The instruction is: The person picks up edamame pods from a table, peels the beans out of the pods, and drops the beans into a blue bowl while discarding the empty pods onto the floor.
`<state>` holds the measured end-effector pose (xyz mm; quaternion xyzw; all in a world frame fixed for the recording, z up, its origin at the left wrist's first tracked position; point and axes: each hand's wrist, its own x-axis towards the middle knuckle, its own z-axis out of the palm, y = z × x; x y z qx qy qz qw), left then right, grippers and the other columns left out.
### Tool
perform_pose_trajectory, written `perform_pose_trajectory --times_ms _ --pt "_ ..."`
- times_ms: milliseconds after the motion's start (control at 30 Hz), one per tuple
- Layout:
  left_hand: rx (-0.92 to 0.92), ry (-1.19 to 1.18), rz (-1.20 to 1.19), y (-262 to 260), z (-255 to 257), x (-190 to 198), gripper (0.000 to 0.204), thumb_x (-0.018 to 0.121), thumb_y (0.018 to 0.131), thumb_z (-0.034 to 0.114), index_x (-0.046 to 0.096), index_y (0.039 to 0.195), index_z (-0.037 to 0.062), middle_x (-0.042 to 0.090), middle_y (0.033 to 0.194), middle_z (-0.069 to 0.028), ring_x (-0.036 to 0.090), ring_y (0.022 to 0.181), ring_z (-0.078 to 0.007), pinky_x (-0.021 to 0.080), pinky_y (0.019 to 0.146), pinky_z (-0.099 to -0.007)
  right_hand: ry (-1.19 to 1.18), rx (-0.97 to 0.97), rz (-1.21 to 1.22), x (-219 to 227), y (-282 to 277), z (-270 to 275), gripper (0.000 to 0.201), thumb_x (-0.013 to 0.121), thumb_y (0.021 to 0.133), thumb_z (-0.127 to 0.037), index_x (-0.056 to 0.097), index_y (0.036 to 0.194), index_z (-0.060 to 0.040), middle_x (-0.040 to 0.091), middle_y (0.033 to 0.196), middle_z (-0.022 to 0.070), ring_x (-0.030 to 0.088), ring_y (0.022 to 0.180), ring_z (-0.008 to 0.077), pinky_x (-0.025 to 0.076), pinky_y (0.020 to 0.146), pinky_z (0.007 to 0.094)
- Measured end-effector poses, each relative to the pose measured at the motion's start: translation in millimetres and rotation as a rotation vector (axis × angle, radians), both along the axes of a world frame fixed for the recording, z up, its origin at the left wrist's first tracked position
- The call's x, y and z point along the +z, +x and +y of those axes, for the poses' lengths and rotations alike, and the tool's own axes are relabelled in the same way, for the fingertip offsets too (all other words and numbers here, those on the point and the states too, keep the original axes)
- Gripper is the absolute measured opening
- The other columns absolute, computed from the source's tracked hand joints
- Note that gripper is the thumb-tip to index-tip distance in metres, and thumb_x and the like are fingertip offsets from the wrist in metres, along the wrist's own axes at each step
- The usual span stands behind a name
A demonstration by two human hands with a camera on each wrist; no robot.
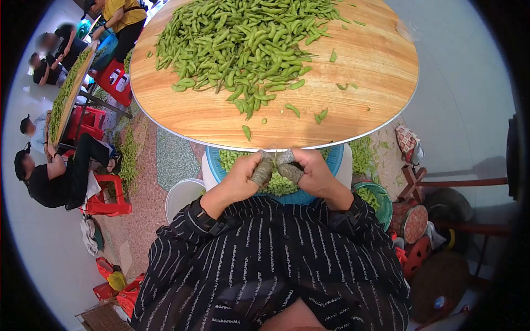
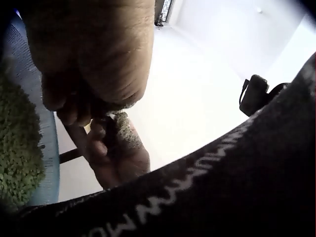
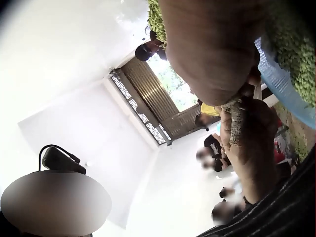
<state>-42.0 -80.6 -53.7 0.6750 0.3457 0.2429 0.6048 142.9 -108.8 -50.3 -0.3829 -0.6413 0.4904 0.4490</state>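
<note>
My left hand (image 1: 240, 179) and right hand (image 1: 317, 174) meet at the near edge of the round wooden tabletop (image 1: 364, 60). Grey-green wraps (image 1: 261, 173) cover the thumbs and forefingers of both. Their tips pinch a green soybean pod (image 1: 275, 159) between them, mostly hidden by the fingers. Directly beneath is a blue basin (image 1: 212, 160) full of shelled green beans (image 1: 280, 186). A big heap of soybean pods (image 1: 237, 41) covers the far part of the tabletop. In both wrist views the fingertips come together, dark and partly hidden.
A white bucket (image 1: 175, 201) stands left of the basin, a green basket (image 1: 385, 212) to its right. Pods (image 1: 361, 157) litter the floor. At the left, several people sit or stand around another pod-covered table (image 1: 69, 94) with red stools (image 1: 107, 196). Wooden bars (image 1: 464, 182) stick out at right.
</note>
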Motion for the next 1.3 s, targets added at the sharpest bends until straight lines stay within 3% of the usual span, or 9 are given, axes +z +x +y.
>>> perform_pose_trajectory --times_ms 133,200,267,367,533,700,967,1267,1300 --pt "-0.091 0.228 0.181 0.3 0.9 9.3 0.016 0.049 0.077 -0.001 0.050 0.093 0.0004 0.044 0.059 0.0028 0.037 0.054 -0.0044 0.033 0.049 -0.0194 0.092 0.001 -0.095 -0.7 6.5 -2.1 0.015 0.049 0.068 0.005 0.051 0.083 0.0031 0.052 0.066 0.0090 0.044 0.061 0.0104 0.039 0.057 0.0251" --pt "-0.051 0.112 0.054 3.0 -3.3 -6.8 0.012 0.051 0.074 -0.002 0.050 0.086 0.0015 0.039 0.051 -0.0007 0.033 0.048 -0.0075 0.030 0.044 -0.0241 -0.080 -0.042 -0.018 -8.7 11.3 -7.5 0.016 0.049 0.066 0.005 0.051 0.082 0.0034 0.053 0.067 0.0096 0.045 0.062 0.0101 0.040 0.057 0.0253" --pt "-0.150 0.068 0.132 3.3 -1.8 -8.6 0.022 0.055 0.077 0.002 0.048 0.097 0.0012 0.046 0.065 0.0025 0.041 0.059 -0.0047 0.036 0.054 -0.0191 -0.069 -0.058 -0.044 -8.9 13.0 -8.5 0.017 0.047 0.066 0.006 0.051 0.082 0.0039 0.053 0.066 0.0100 0.045 0.062 0.0099 0.040 0.058 0.0257" --pt "-0.046 -0.112 -0.059 7.1 -2.0 -4.2 0.030 0.060 0.075 0.003 0.045 0.101 0.0022 0.049 0.069 0.0016 0.044 0.063 -0.0041 0.038 0.057 -0.0190 -0.121 -0.082 -0.046 -14.8 10.0 -8.5 0.018 0.046 0.066 0.006 0.052 0.083 0.0041 0.054 0.067 0.0094 0.046 0.064 0.0097 0.041 0.060 0.0255" --pt "-0.025 -0.121 -0.054 1.7 -1.3 -10.8 0.033 0.063 0.073 0.003 0.045 0.100 0.0033 0.050 0.071 0.0021 0.046 0.065 -0.0037 0.039 0.058 -0.0186 -0.261 -0.160 0.026 -8.6 -0.8 -4.8 0.018 0.047 0.067 0.007 0.054 0.083 0.0031 0.056 0.070 0.0042 0.046 0.066 0.0086 0.041 0.062 0.0242" --pt "0.104 -0.151 -0.056 3.1 -3.7 -5.5 0.015 0.057 0.079 0.007 0.049 0.090 0.0025 0.053 0.068 0.0013 0.049 0.057 -0.0058 0.041 0.053 -0.0189 -0.188 -0.094 0.008 -9.6 -8.5 -1.8 0.020 0.046 0.064 0.007 0.053 0.082 0.0031 0.056 0.070 0.0053 0.047 0.066 0.0090 0.040 0.062 0.0242" --pt "0.058 -0.252 -0.285 6.3 -4.5 -19.6 0.028 0.057 0.077 0.000 0.048 0.103 0.0024 0.056 0.080 -0.0003 0.054 0.071 -0.0067 0.044 0.061 -0.0192 -0.166 -0.112 -0.013 -23.9 -8.4 -5.3 0.018 0.046 0.066 0.006 0.054 0.082 0.0028 0.055 0.071 0.0046 0.047 0.067 0.0083 0.040 0.061 0.0236" --pt "0.094 -0.365 -0.148 1.8 -3.1 -17.1 0.012 0.055 0.080 0.007 0.051 0.090 0.0027 0.052 0.066 0.0004 0.047 0.056 -0.0046 0.039 0.050 -0.0198 -0.276 -0.122 0.147 -12.9 -7.4 -8.4 0.021 0.043 0.071 0.007 0.055 0.087 0.0022 0.056 0.076 0.0004 0.048 0.070 0.0057 0.040 0.061 0.0205" --pt "0.047 -0.140 0.016 -0.4 -3.2 -18.0 0.011 0.056 0.079 0.007 0.051 0.088 0.0026 0.052 0.064 0.0005 0.046 0.054 -0.0052 0.038 0.049 -0.0205 -0.313 -0.145 0.189 -15.2 -4.5 -9.0 0.017 0.045 0.073 0.004 0.056 0.087 0.0016 0.056 0.074 0.0001 0.048 0.067 0.0058 0.040 0.059 0.0206"
